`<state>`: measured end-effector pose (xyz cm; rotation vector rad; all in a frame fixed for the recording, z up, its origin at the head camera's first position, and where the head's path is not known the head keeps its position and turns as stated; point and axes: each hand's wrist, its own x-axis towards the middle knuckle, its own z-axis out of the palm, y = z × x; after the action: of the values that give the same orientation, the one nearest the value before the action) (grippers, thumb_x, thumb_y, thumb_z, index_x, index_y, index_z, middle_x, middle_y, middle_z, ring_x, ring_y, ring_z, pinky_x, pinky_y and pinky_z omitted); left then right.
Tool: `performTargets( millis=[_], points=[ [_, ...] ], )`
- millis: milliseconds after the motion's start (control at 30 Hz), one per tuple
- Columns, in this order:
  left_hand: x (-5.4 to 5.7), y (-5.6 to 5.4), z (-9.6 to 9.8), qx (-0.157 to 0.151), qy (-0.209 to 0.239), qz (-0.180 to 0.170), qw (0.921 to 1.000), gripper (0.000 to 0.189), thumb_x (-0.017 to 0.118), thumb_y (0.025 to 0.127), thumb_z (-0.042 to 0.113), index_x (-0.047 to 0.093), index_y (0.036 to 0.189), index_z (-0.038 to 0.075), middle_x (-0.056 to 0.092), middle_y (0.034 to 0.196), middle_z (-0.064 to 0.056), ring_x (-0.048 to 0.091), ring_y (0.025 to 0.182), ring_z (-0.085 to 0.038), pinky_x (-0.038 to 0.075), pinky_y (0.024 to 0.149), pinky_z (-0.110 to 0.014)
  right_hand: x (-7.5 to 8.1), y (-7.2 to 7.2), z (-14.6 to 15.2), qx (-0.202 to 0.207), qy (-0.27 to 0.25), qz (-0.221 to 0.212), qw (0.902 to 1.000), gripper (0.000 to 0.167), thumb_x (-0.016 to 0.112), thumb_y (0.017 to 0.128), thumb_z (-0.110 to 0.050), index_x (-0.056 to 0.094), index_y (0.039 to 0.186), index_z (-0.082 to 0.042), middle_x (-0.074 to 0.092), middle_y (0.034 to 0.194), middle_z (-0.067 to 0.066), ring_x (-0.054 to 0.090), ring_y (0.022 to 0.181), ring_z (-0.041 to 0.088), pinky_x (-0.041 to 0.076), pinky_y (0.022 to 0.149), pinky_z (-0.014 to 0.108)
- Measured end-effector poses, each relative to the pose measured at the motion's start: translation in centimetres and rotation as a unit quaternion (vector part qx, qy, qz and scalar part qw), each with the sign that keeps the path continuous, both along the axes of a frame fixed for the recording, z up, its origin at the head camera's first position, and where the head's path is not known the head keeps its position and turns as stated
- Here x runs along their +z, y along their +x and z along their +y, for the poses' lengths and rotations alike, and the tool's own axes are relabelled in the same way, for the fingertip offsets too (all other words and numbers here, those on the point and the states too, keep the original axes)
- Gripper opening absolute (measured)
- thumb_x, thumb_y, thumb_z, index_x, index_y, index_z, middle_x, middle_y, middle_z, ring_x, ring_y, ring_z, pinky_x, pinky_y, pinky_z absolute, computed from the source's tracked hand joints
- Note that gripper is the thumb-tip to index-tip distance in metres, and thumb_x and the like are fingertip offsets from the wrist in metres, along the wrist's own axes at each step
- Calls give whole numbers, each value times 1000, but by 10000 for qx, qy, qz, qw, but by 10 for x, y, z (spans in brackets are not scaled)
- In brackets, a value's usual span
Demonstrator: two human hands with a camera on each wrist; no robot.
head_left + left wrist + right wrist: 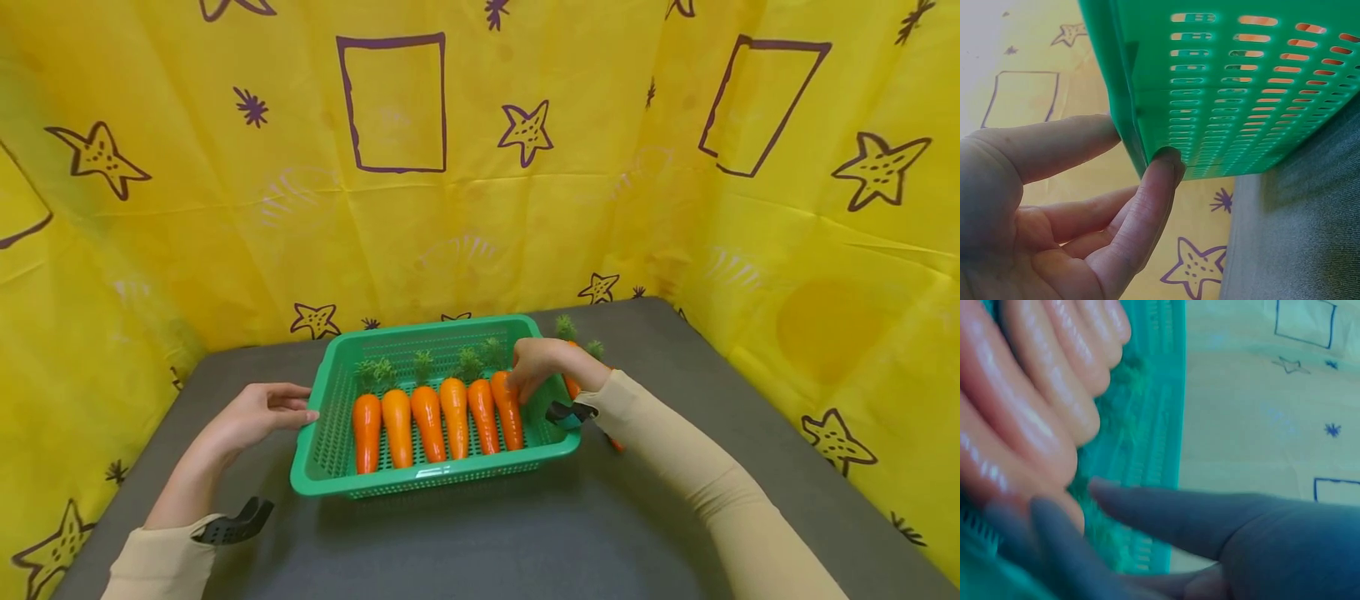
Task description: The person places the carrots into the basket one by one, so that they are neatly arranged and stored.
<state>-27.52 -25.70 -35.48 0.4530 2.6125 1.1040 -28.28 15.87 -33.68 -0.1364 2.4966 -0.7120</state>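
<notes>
A green perforated plastic basket (558, 450) stands on the table, holding several orange carrots with leafy green tops, side by side in a row. My left hand (258, 415) pinches the basket's left rim, thumb on one side and fingers against the holed wall in the left wrist view. Inside the basket, at the right end, my right hand (536, 362) touches the last carrot (507, 412) near its leafy top. In the right wrist view its fingers (1063, 540) lie over this carrot (1016, 465), while the straight thumb reaches over the greens, apart from the fingers.
More carrots (572, 388) lie on the table just right of the basket, partly hidden behind my right wrist. The dark grey table (465, 542) is enclosed by a yellow cloth (480, 225) with drawn stars and frames, hanging close behind the basket.
</notes>
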Motion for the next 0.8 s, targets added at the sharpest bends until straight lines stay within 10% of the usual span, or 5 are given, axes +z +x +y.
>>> performTargets(
  millis=[267, 800],
  points=[
    [1, 1, 0, 22, -23, 19, 10000, 71, 71, 85, 36, 46, 132, -11, 66, 110, -17, 63, 96, -23, 51, 87, -48, 11, 3, 22, -105, -1058, -115, 9943, 39, 62, 92, -18, 59, 124, 4, 66, 114, 21, 70, 90, 21, 57, 76, 31],
    [0, 3, 0, 24, -32, 29, 10000, 68, 70, 85, 34, 47, 131, -10, 66, 110, -17, 63, 97, -23, 51, 88, -47, 15, 3, 61, -973, -2076, 315, 9729, 44, 65, 91, -27, 56, 127, -4, 68, 112, 16, 68, 93, 20, 55, 84, 37]
  ],
)
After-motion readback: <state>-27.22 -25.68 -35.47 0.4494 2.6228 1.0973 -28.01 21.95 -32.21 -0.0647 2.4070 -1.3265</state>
